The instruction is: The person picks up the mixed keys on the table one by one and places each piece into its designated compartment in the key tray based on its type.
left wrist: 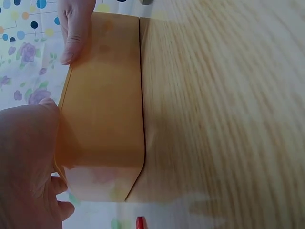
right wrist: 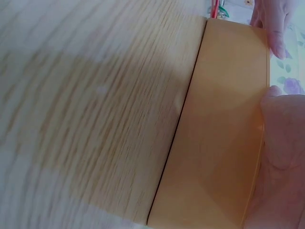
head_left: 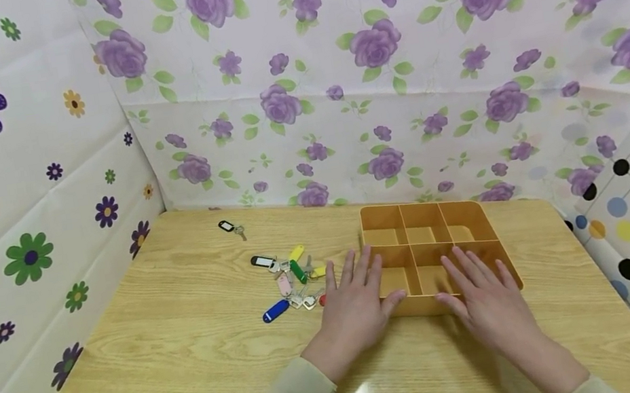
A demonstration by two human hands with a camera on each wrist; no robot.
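Observation:
An orange-brown divided organizer box [head_left: 430,243] with several square compartments stands on the wooden table. My left hand [head_left: 357,306] lies at its front left corner, fingers extended along the left side and thumb at the front rim. Over the front rim on the right, my right hand [head_left: 489,299] rests with fingers spread toward the compartments. In the left wrist view the left thumb [left wrist: 47,104] touches the rim. The right wrist view shows the box's smooth front wall [right wrist: 214,124], with the right thumb [right wrist: 272,91] at its upper edge.
Left of the box lies a loose pile of keys with coloured tags, among them a blue tag [head_left: 275,310], a green tag [head_left: 299,271] and a pink tag [head_left: 284,285]. A black-framed key tag [head_left: 226,225] with its key lies farther back. Flowered cloth [head_left: 301,109] hangs behind the table.

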